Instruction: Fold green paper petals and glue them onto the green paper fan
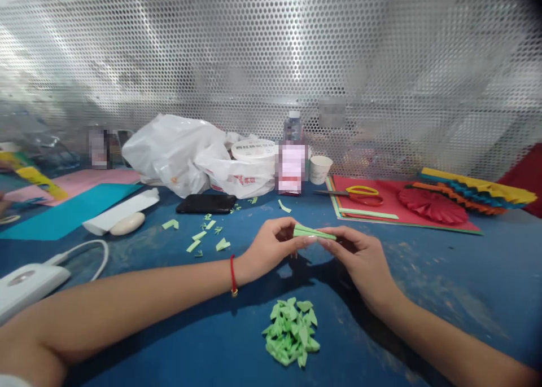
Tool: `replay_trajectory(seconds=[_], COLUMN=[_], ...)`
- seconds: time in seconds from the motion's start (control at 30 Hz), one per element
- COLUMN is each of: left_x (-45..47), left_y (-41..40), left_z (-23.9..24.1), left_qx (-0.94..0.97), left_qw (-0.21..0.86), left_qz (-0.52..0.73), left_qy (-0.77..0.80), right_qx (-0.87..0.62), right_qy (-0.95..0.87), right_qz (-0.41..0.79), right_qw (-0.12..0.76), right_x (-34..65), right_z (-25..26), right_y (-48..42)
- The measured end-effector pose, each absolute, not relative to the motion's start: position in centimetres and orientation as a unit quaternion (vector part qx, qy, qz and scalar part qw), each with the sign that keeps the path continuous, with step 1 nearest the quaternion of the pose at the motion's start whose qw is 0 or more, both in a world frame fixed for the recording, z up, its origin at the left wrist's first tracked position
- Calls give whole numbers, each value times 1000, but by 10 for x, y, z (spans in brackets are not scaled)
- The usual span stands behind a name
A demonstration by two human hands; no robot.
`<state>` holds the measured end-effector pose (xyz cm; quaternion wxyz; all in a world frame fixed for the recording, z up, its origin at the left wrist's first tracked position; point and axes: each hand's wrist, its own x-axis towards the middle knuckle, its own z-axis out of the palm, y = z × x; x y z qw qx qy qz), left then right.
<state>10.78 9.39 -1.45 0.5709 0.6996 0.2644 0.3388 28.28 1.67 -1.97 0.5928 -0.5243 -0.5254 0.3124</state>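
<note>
Between both hands I hold a folded strip of light green paper [314, 232], raised above the blue table. My left hand [271, 241], with a red cord bracelet on its wrist, pinches the strip's left end. The right end is gripped by thumb and fingers of my right hand [364, 254]. Both thumbs nearly meet at the strip's middle. Nearer to me lies a heap of small green paper cuttings [291, 331]. Several green paper scraps [199, 236] are scattered left of my left hand.
A black phone [206, 203], white plastic bags [178, 150], a bottle [293, 126] and a paper cup [320, 169] stand along the back. Scissors [359, 195] and pleated paper fans [432, 203] rest on red paper [392, 218]. A white power strip [31, 285] lies at left.
</note>
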Motion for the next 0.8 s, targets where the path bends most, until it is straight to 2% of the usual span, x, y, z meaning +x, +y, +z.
replay_trajectory(seconds=[0.23,0.37,0.57,0.8], left_x=[102,103,112,110], left_y=[96,101,101,95], left_z=[-8,-7,-11,-10], left_qx=[756,774,722,669], left_qw=[469,435,503,577], left_qz=[335,325,343,350], left_qy=[311,326,329,310], right_qx=[-500,-506,-489,-488], right_qy=[-494,-507,-547,-593], right_qz=[355,379,416,396], right_qw=[616,585,536,503], right_x=[281,284,285,283], right_z=[-23,-22,-23,-28], right_y=[21,24,27,23])
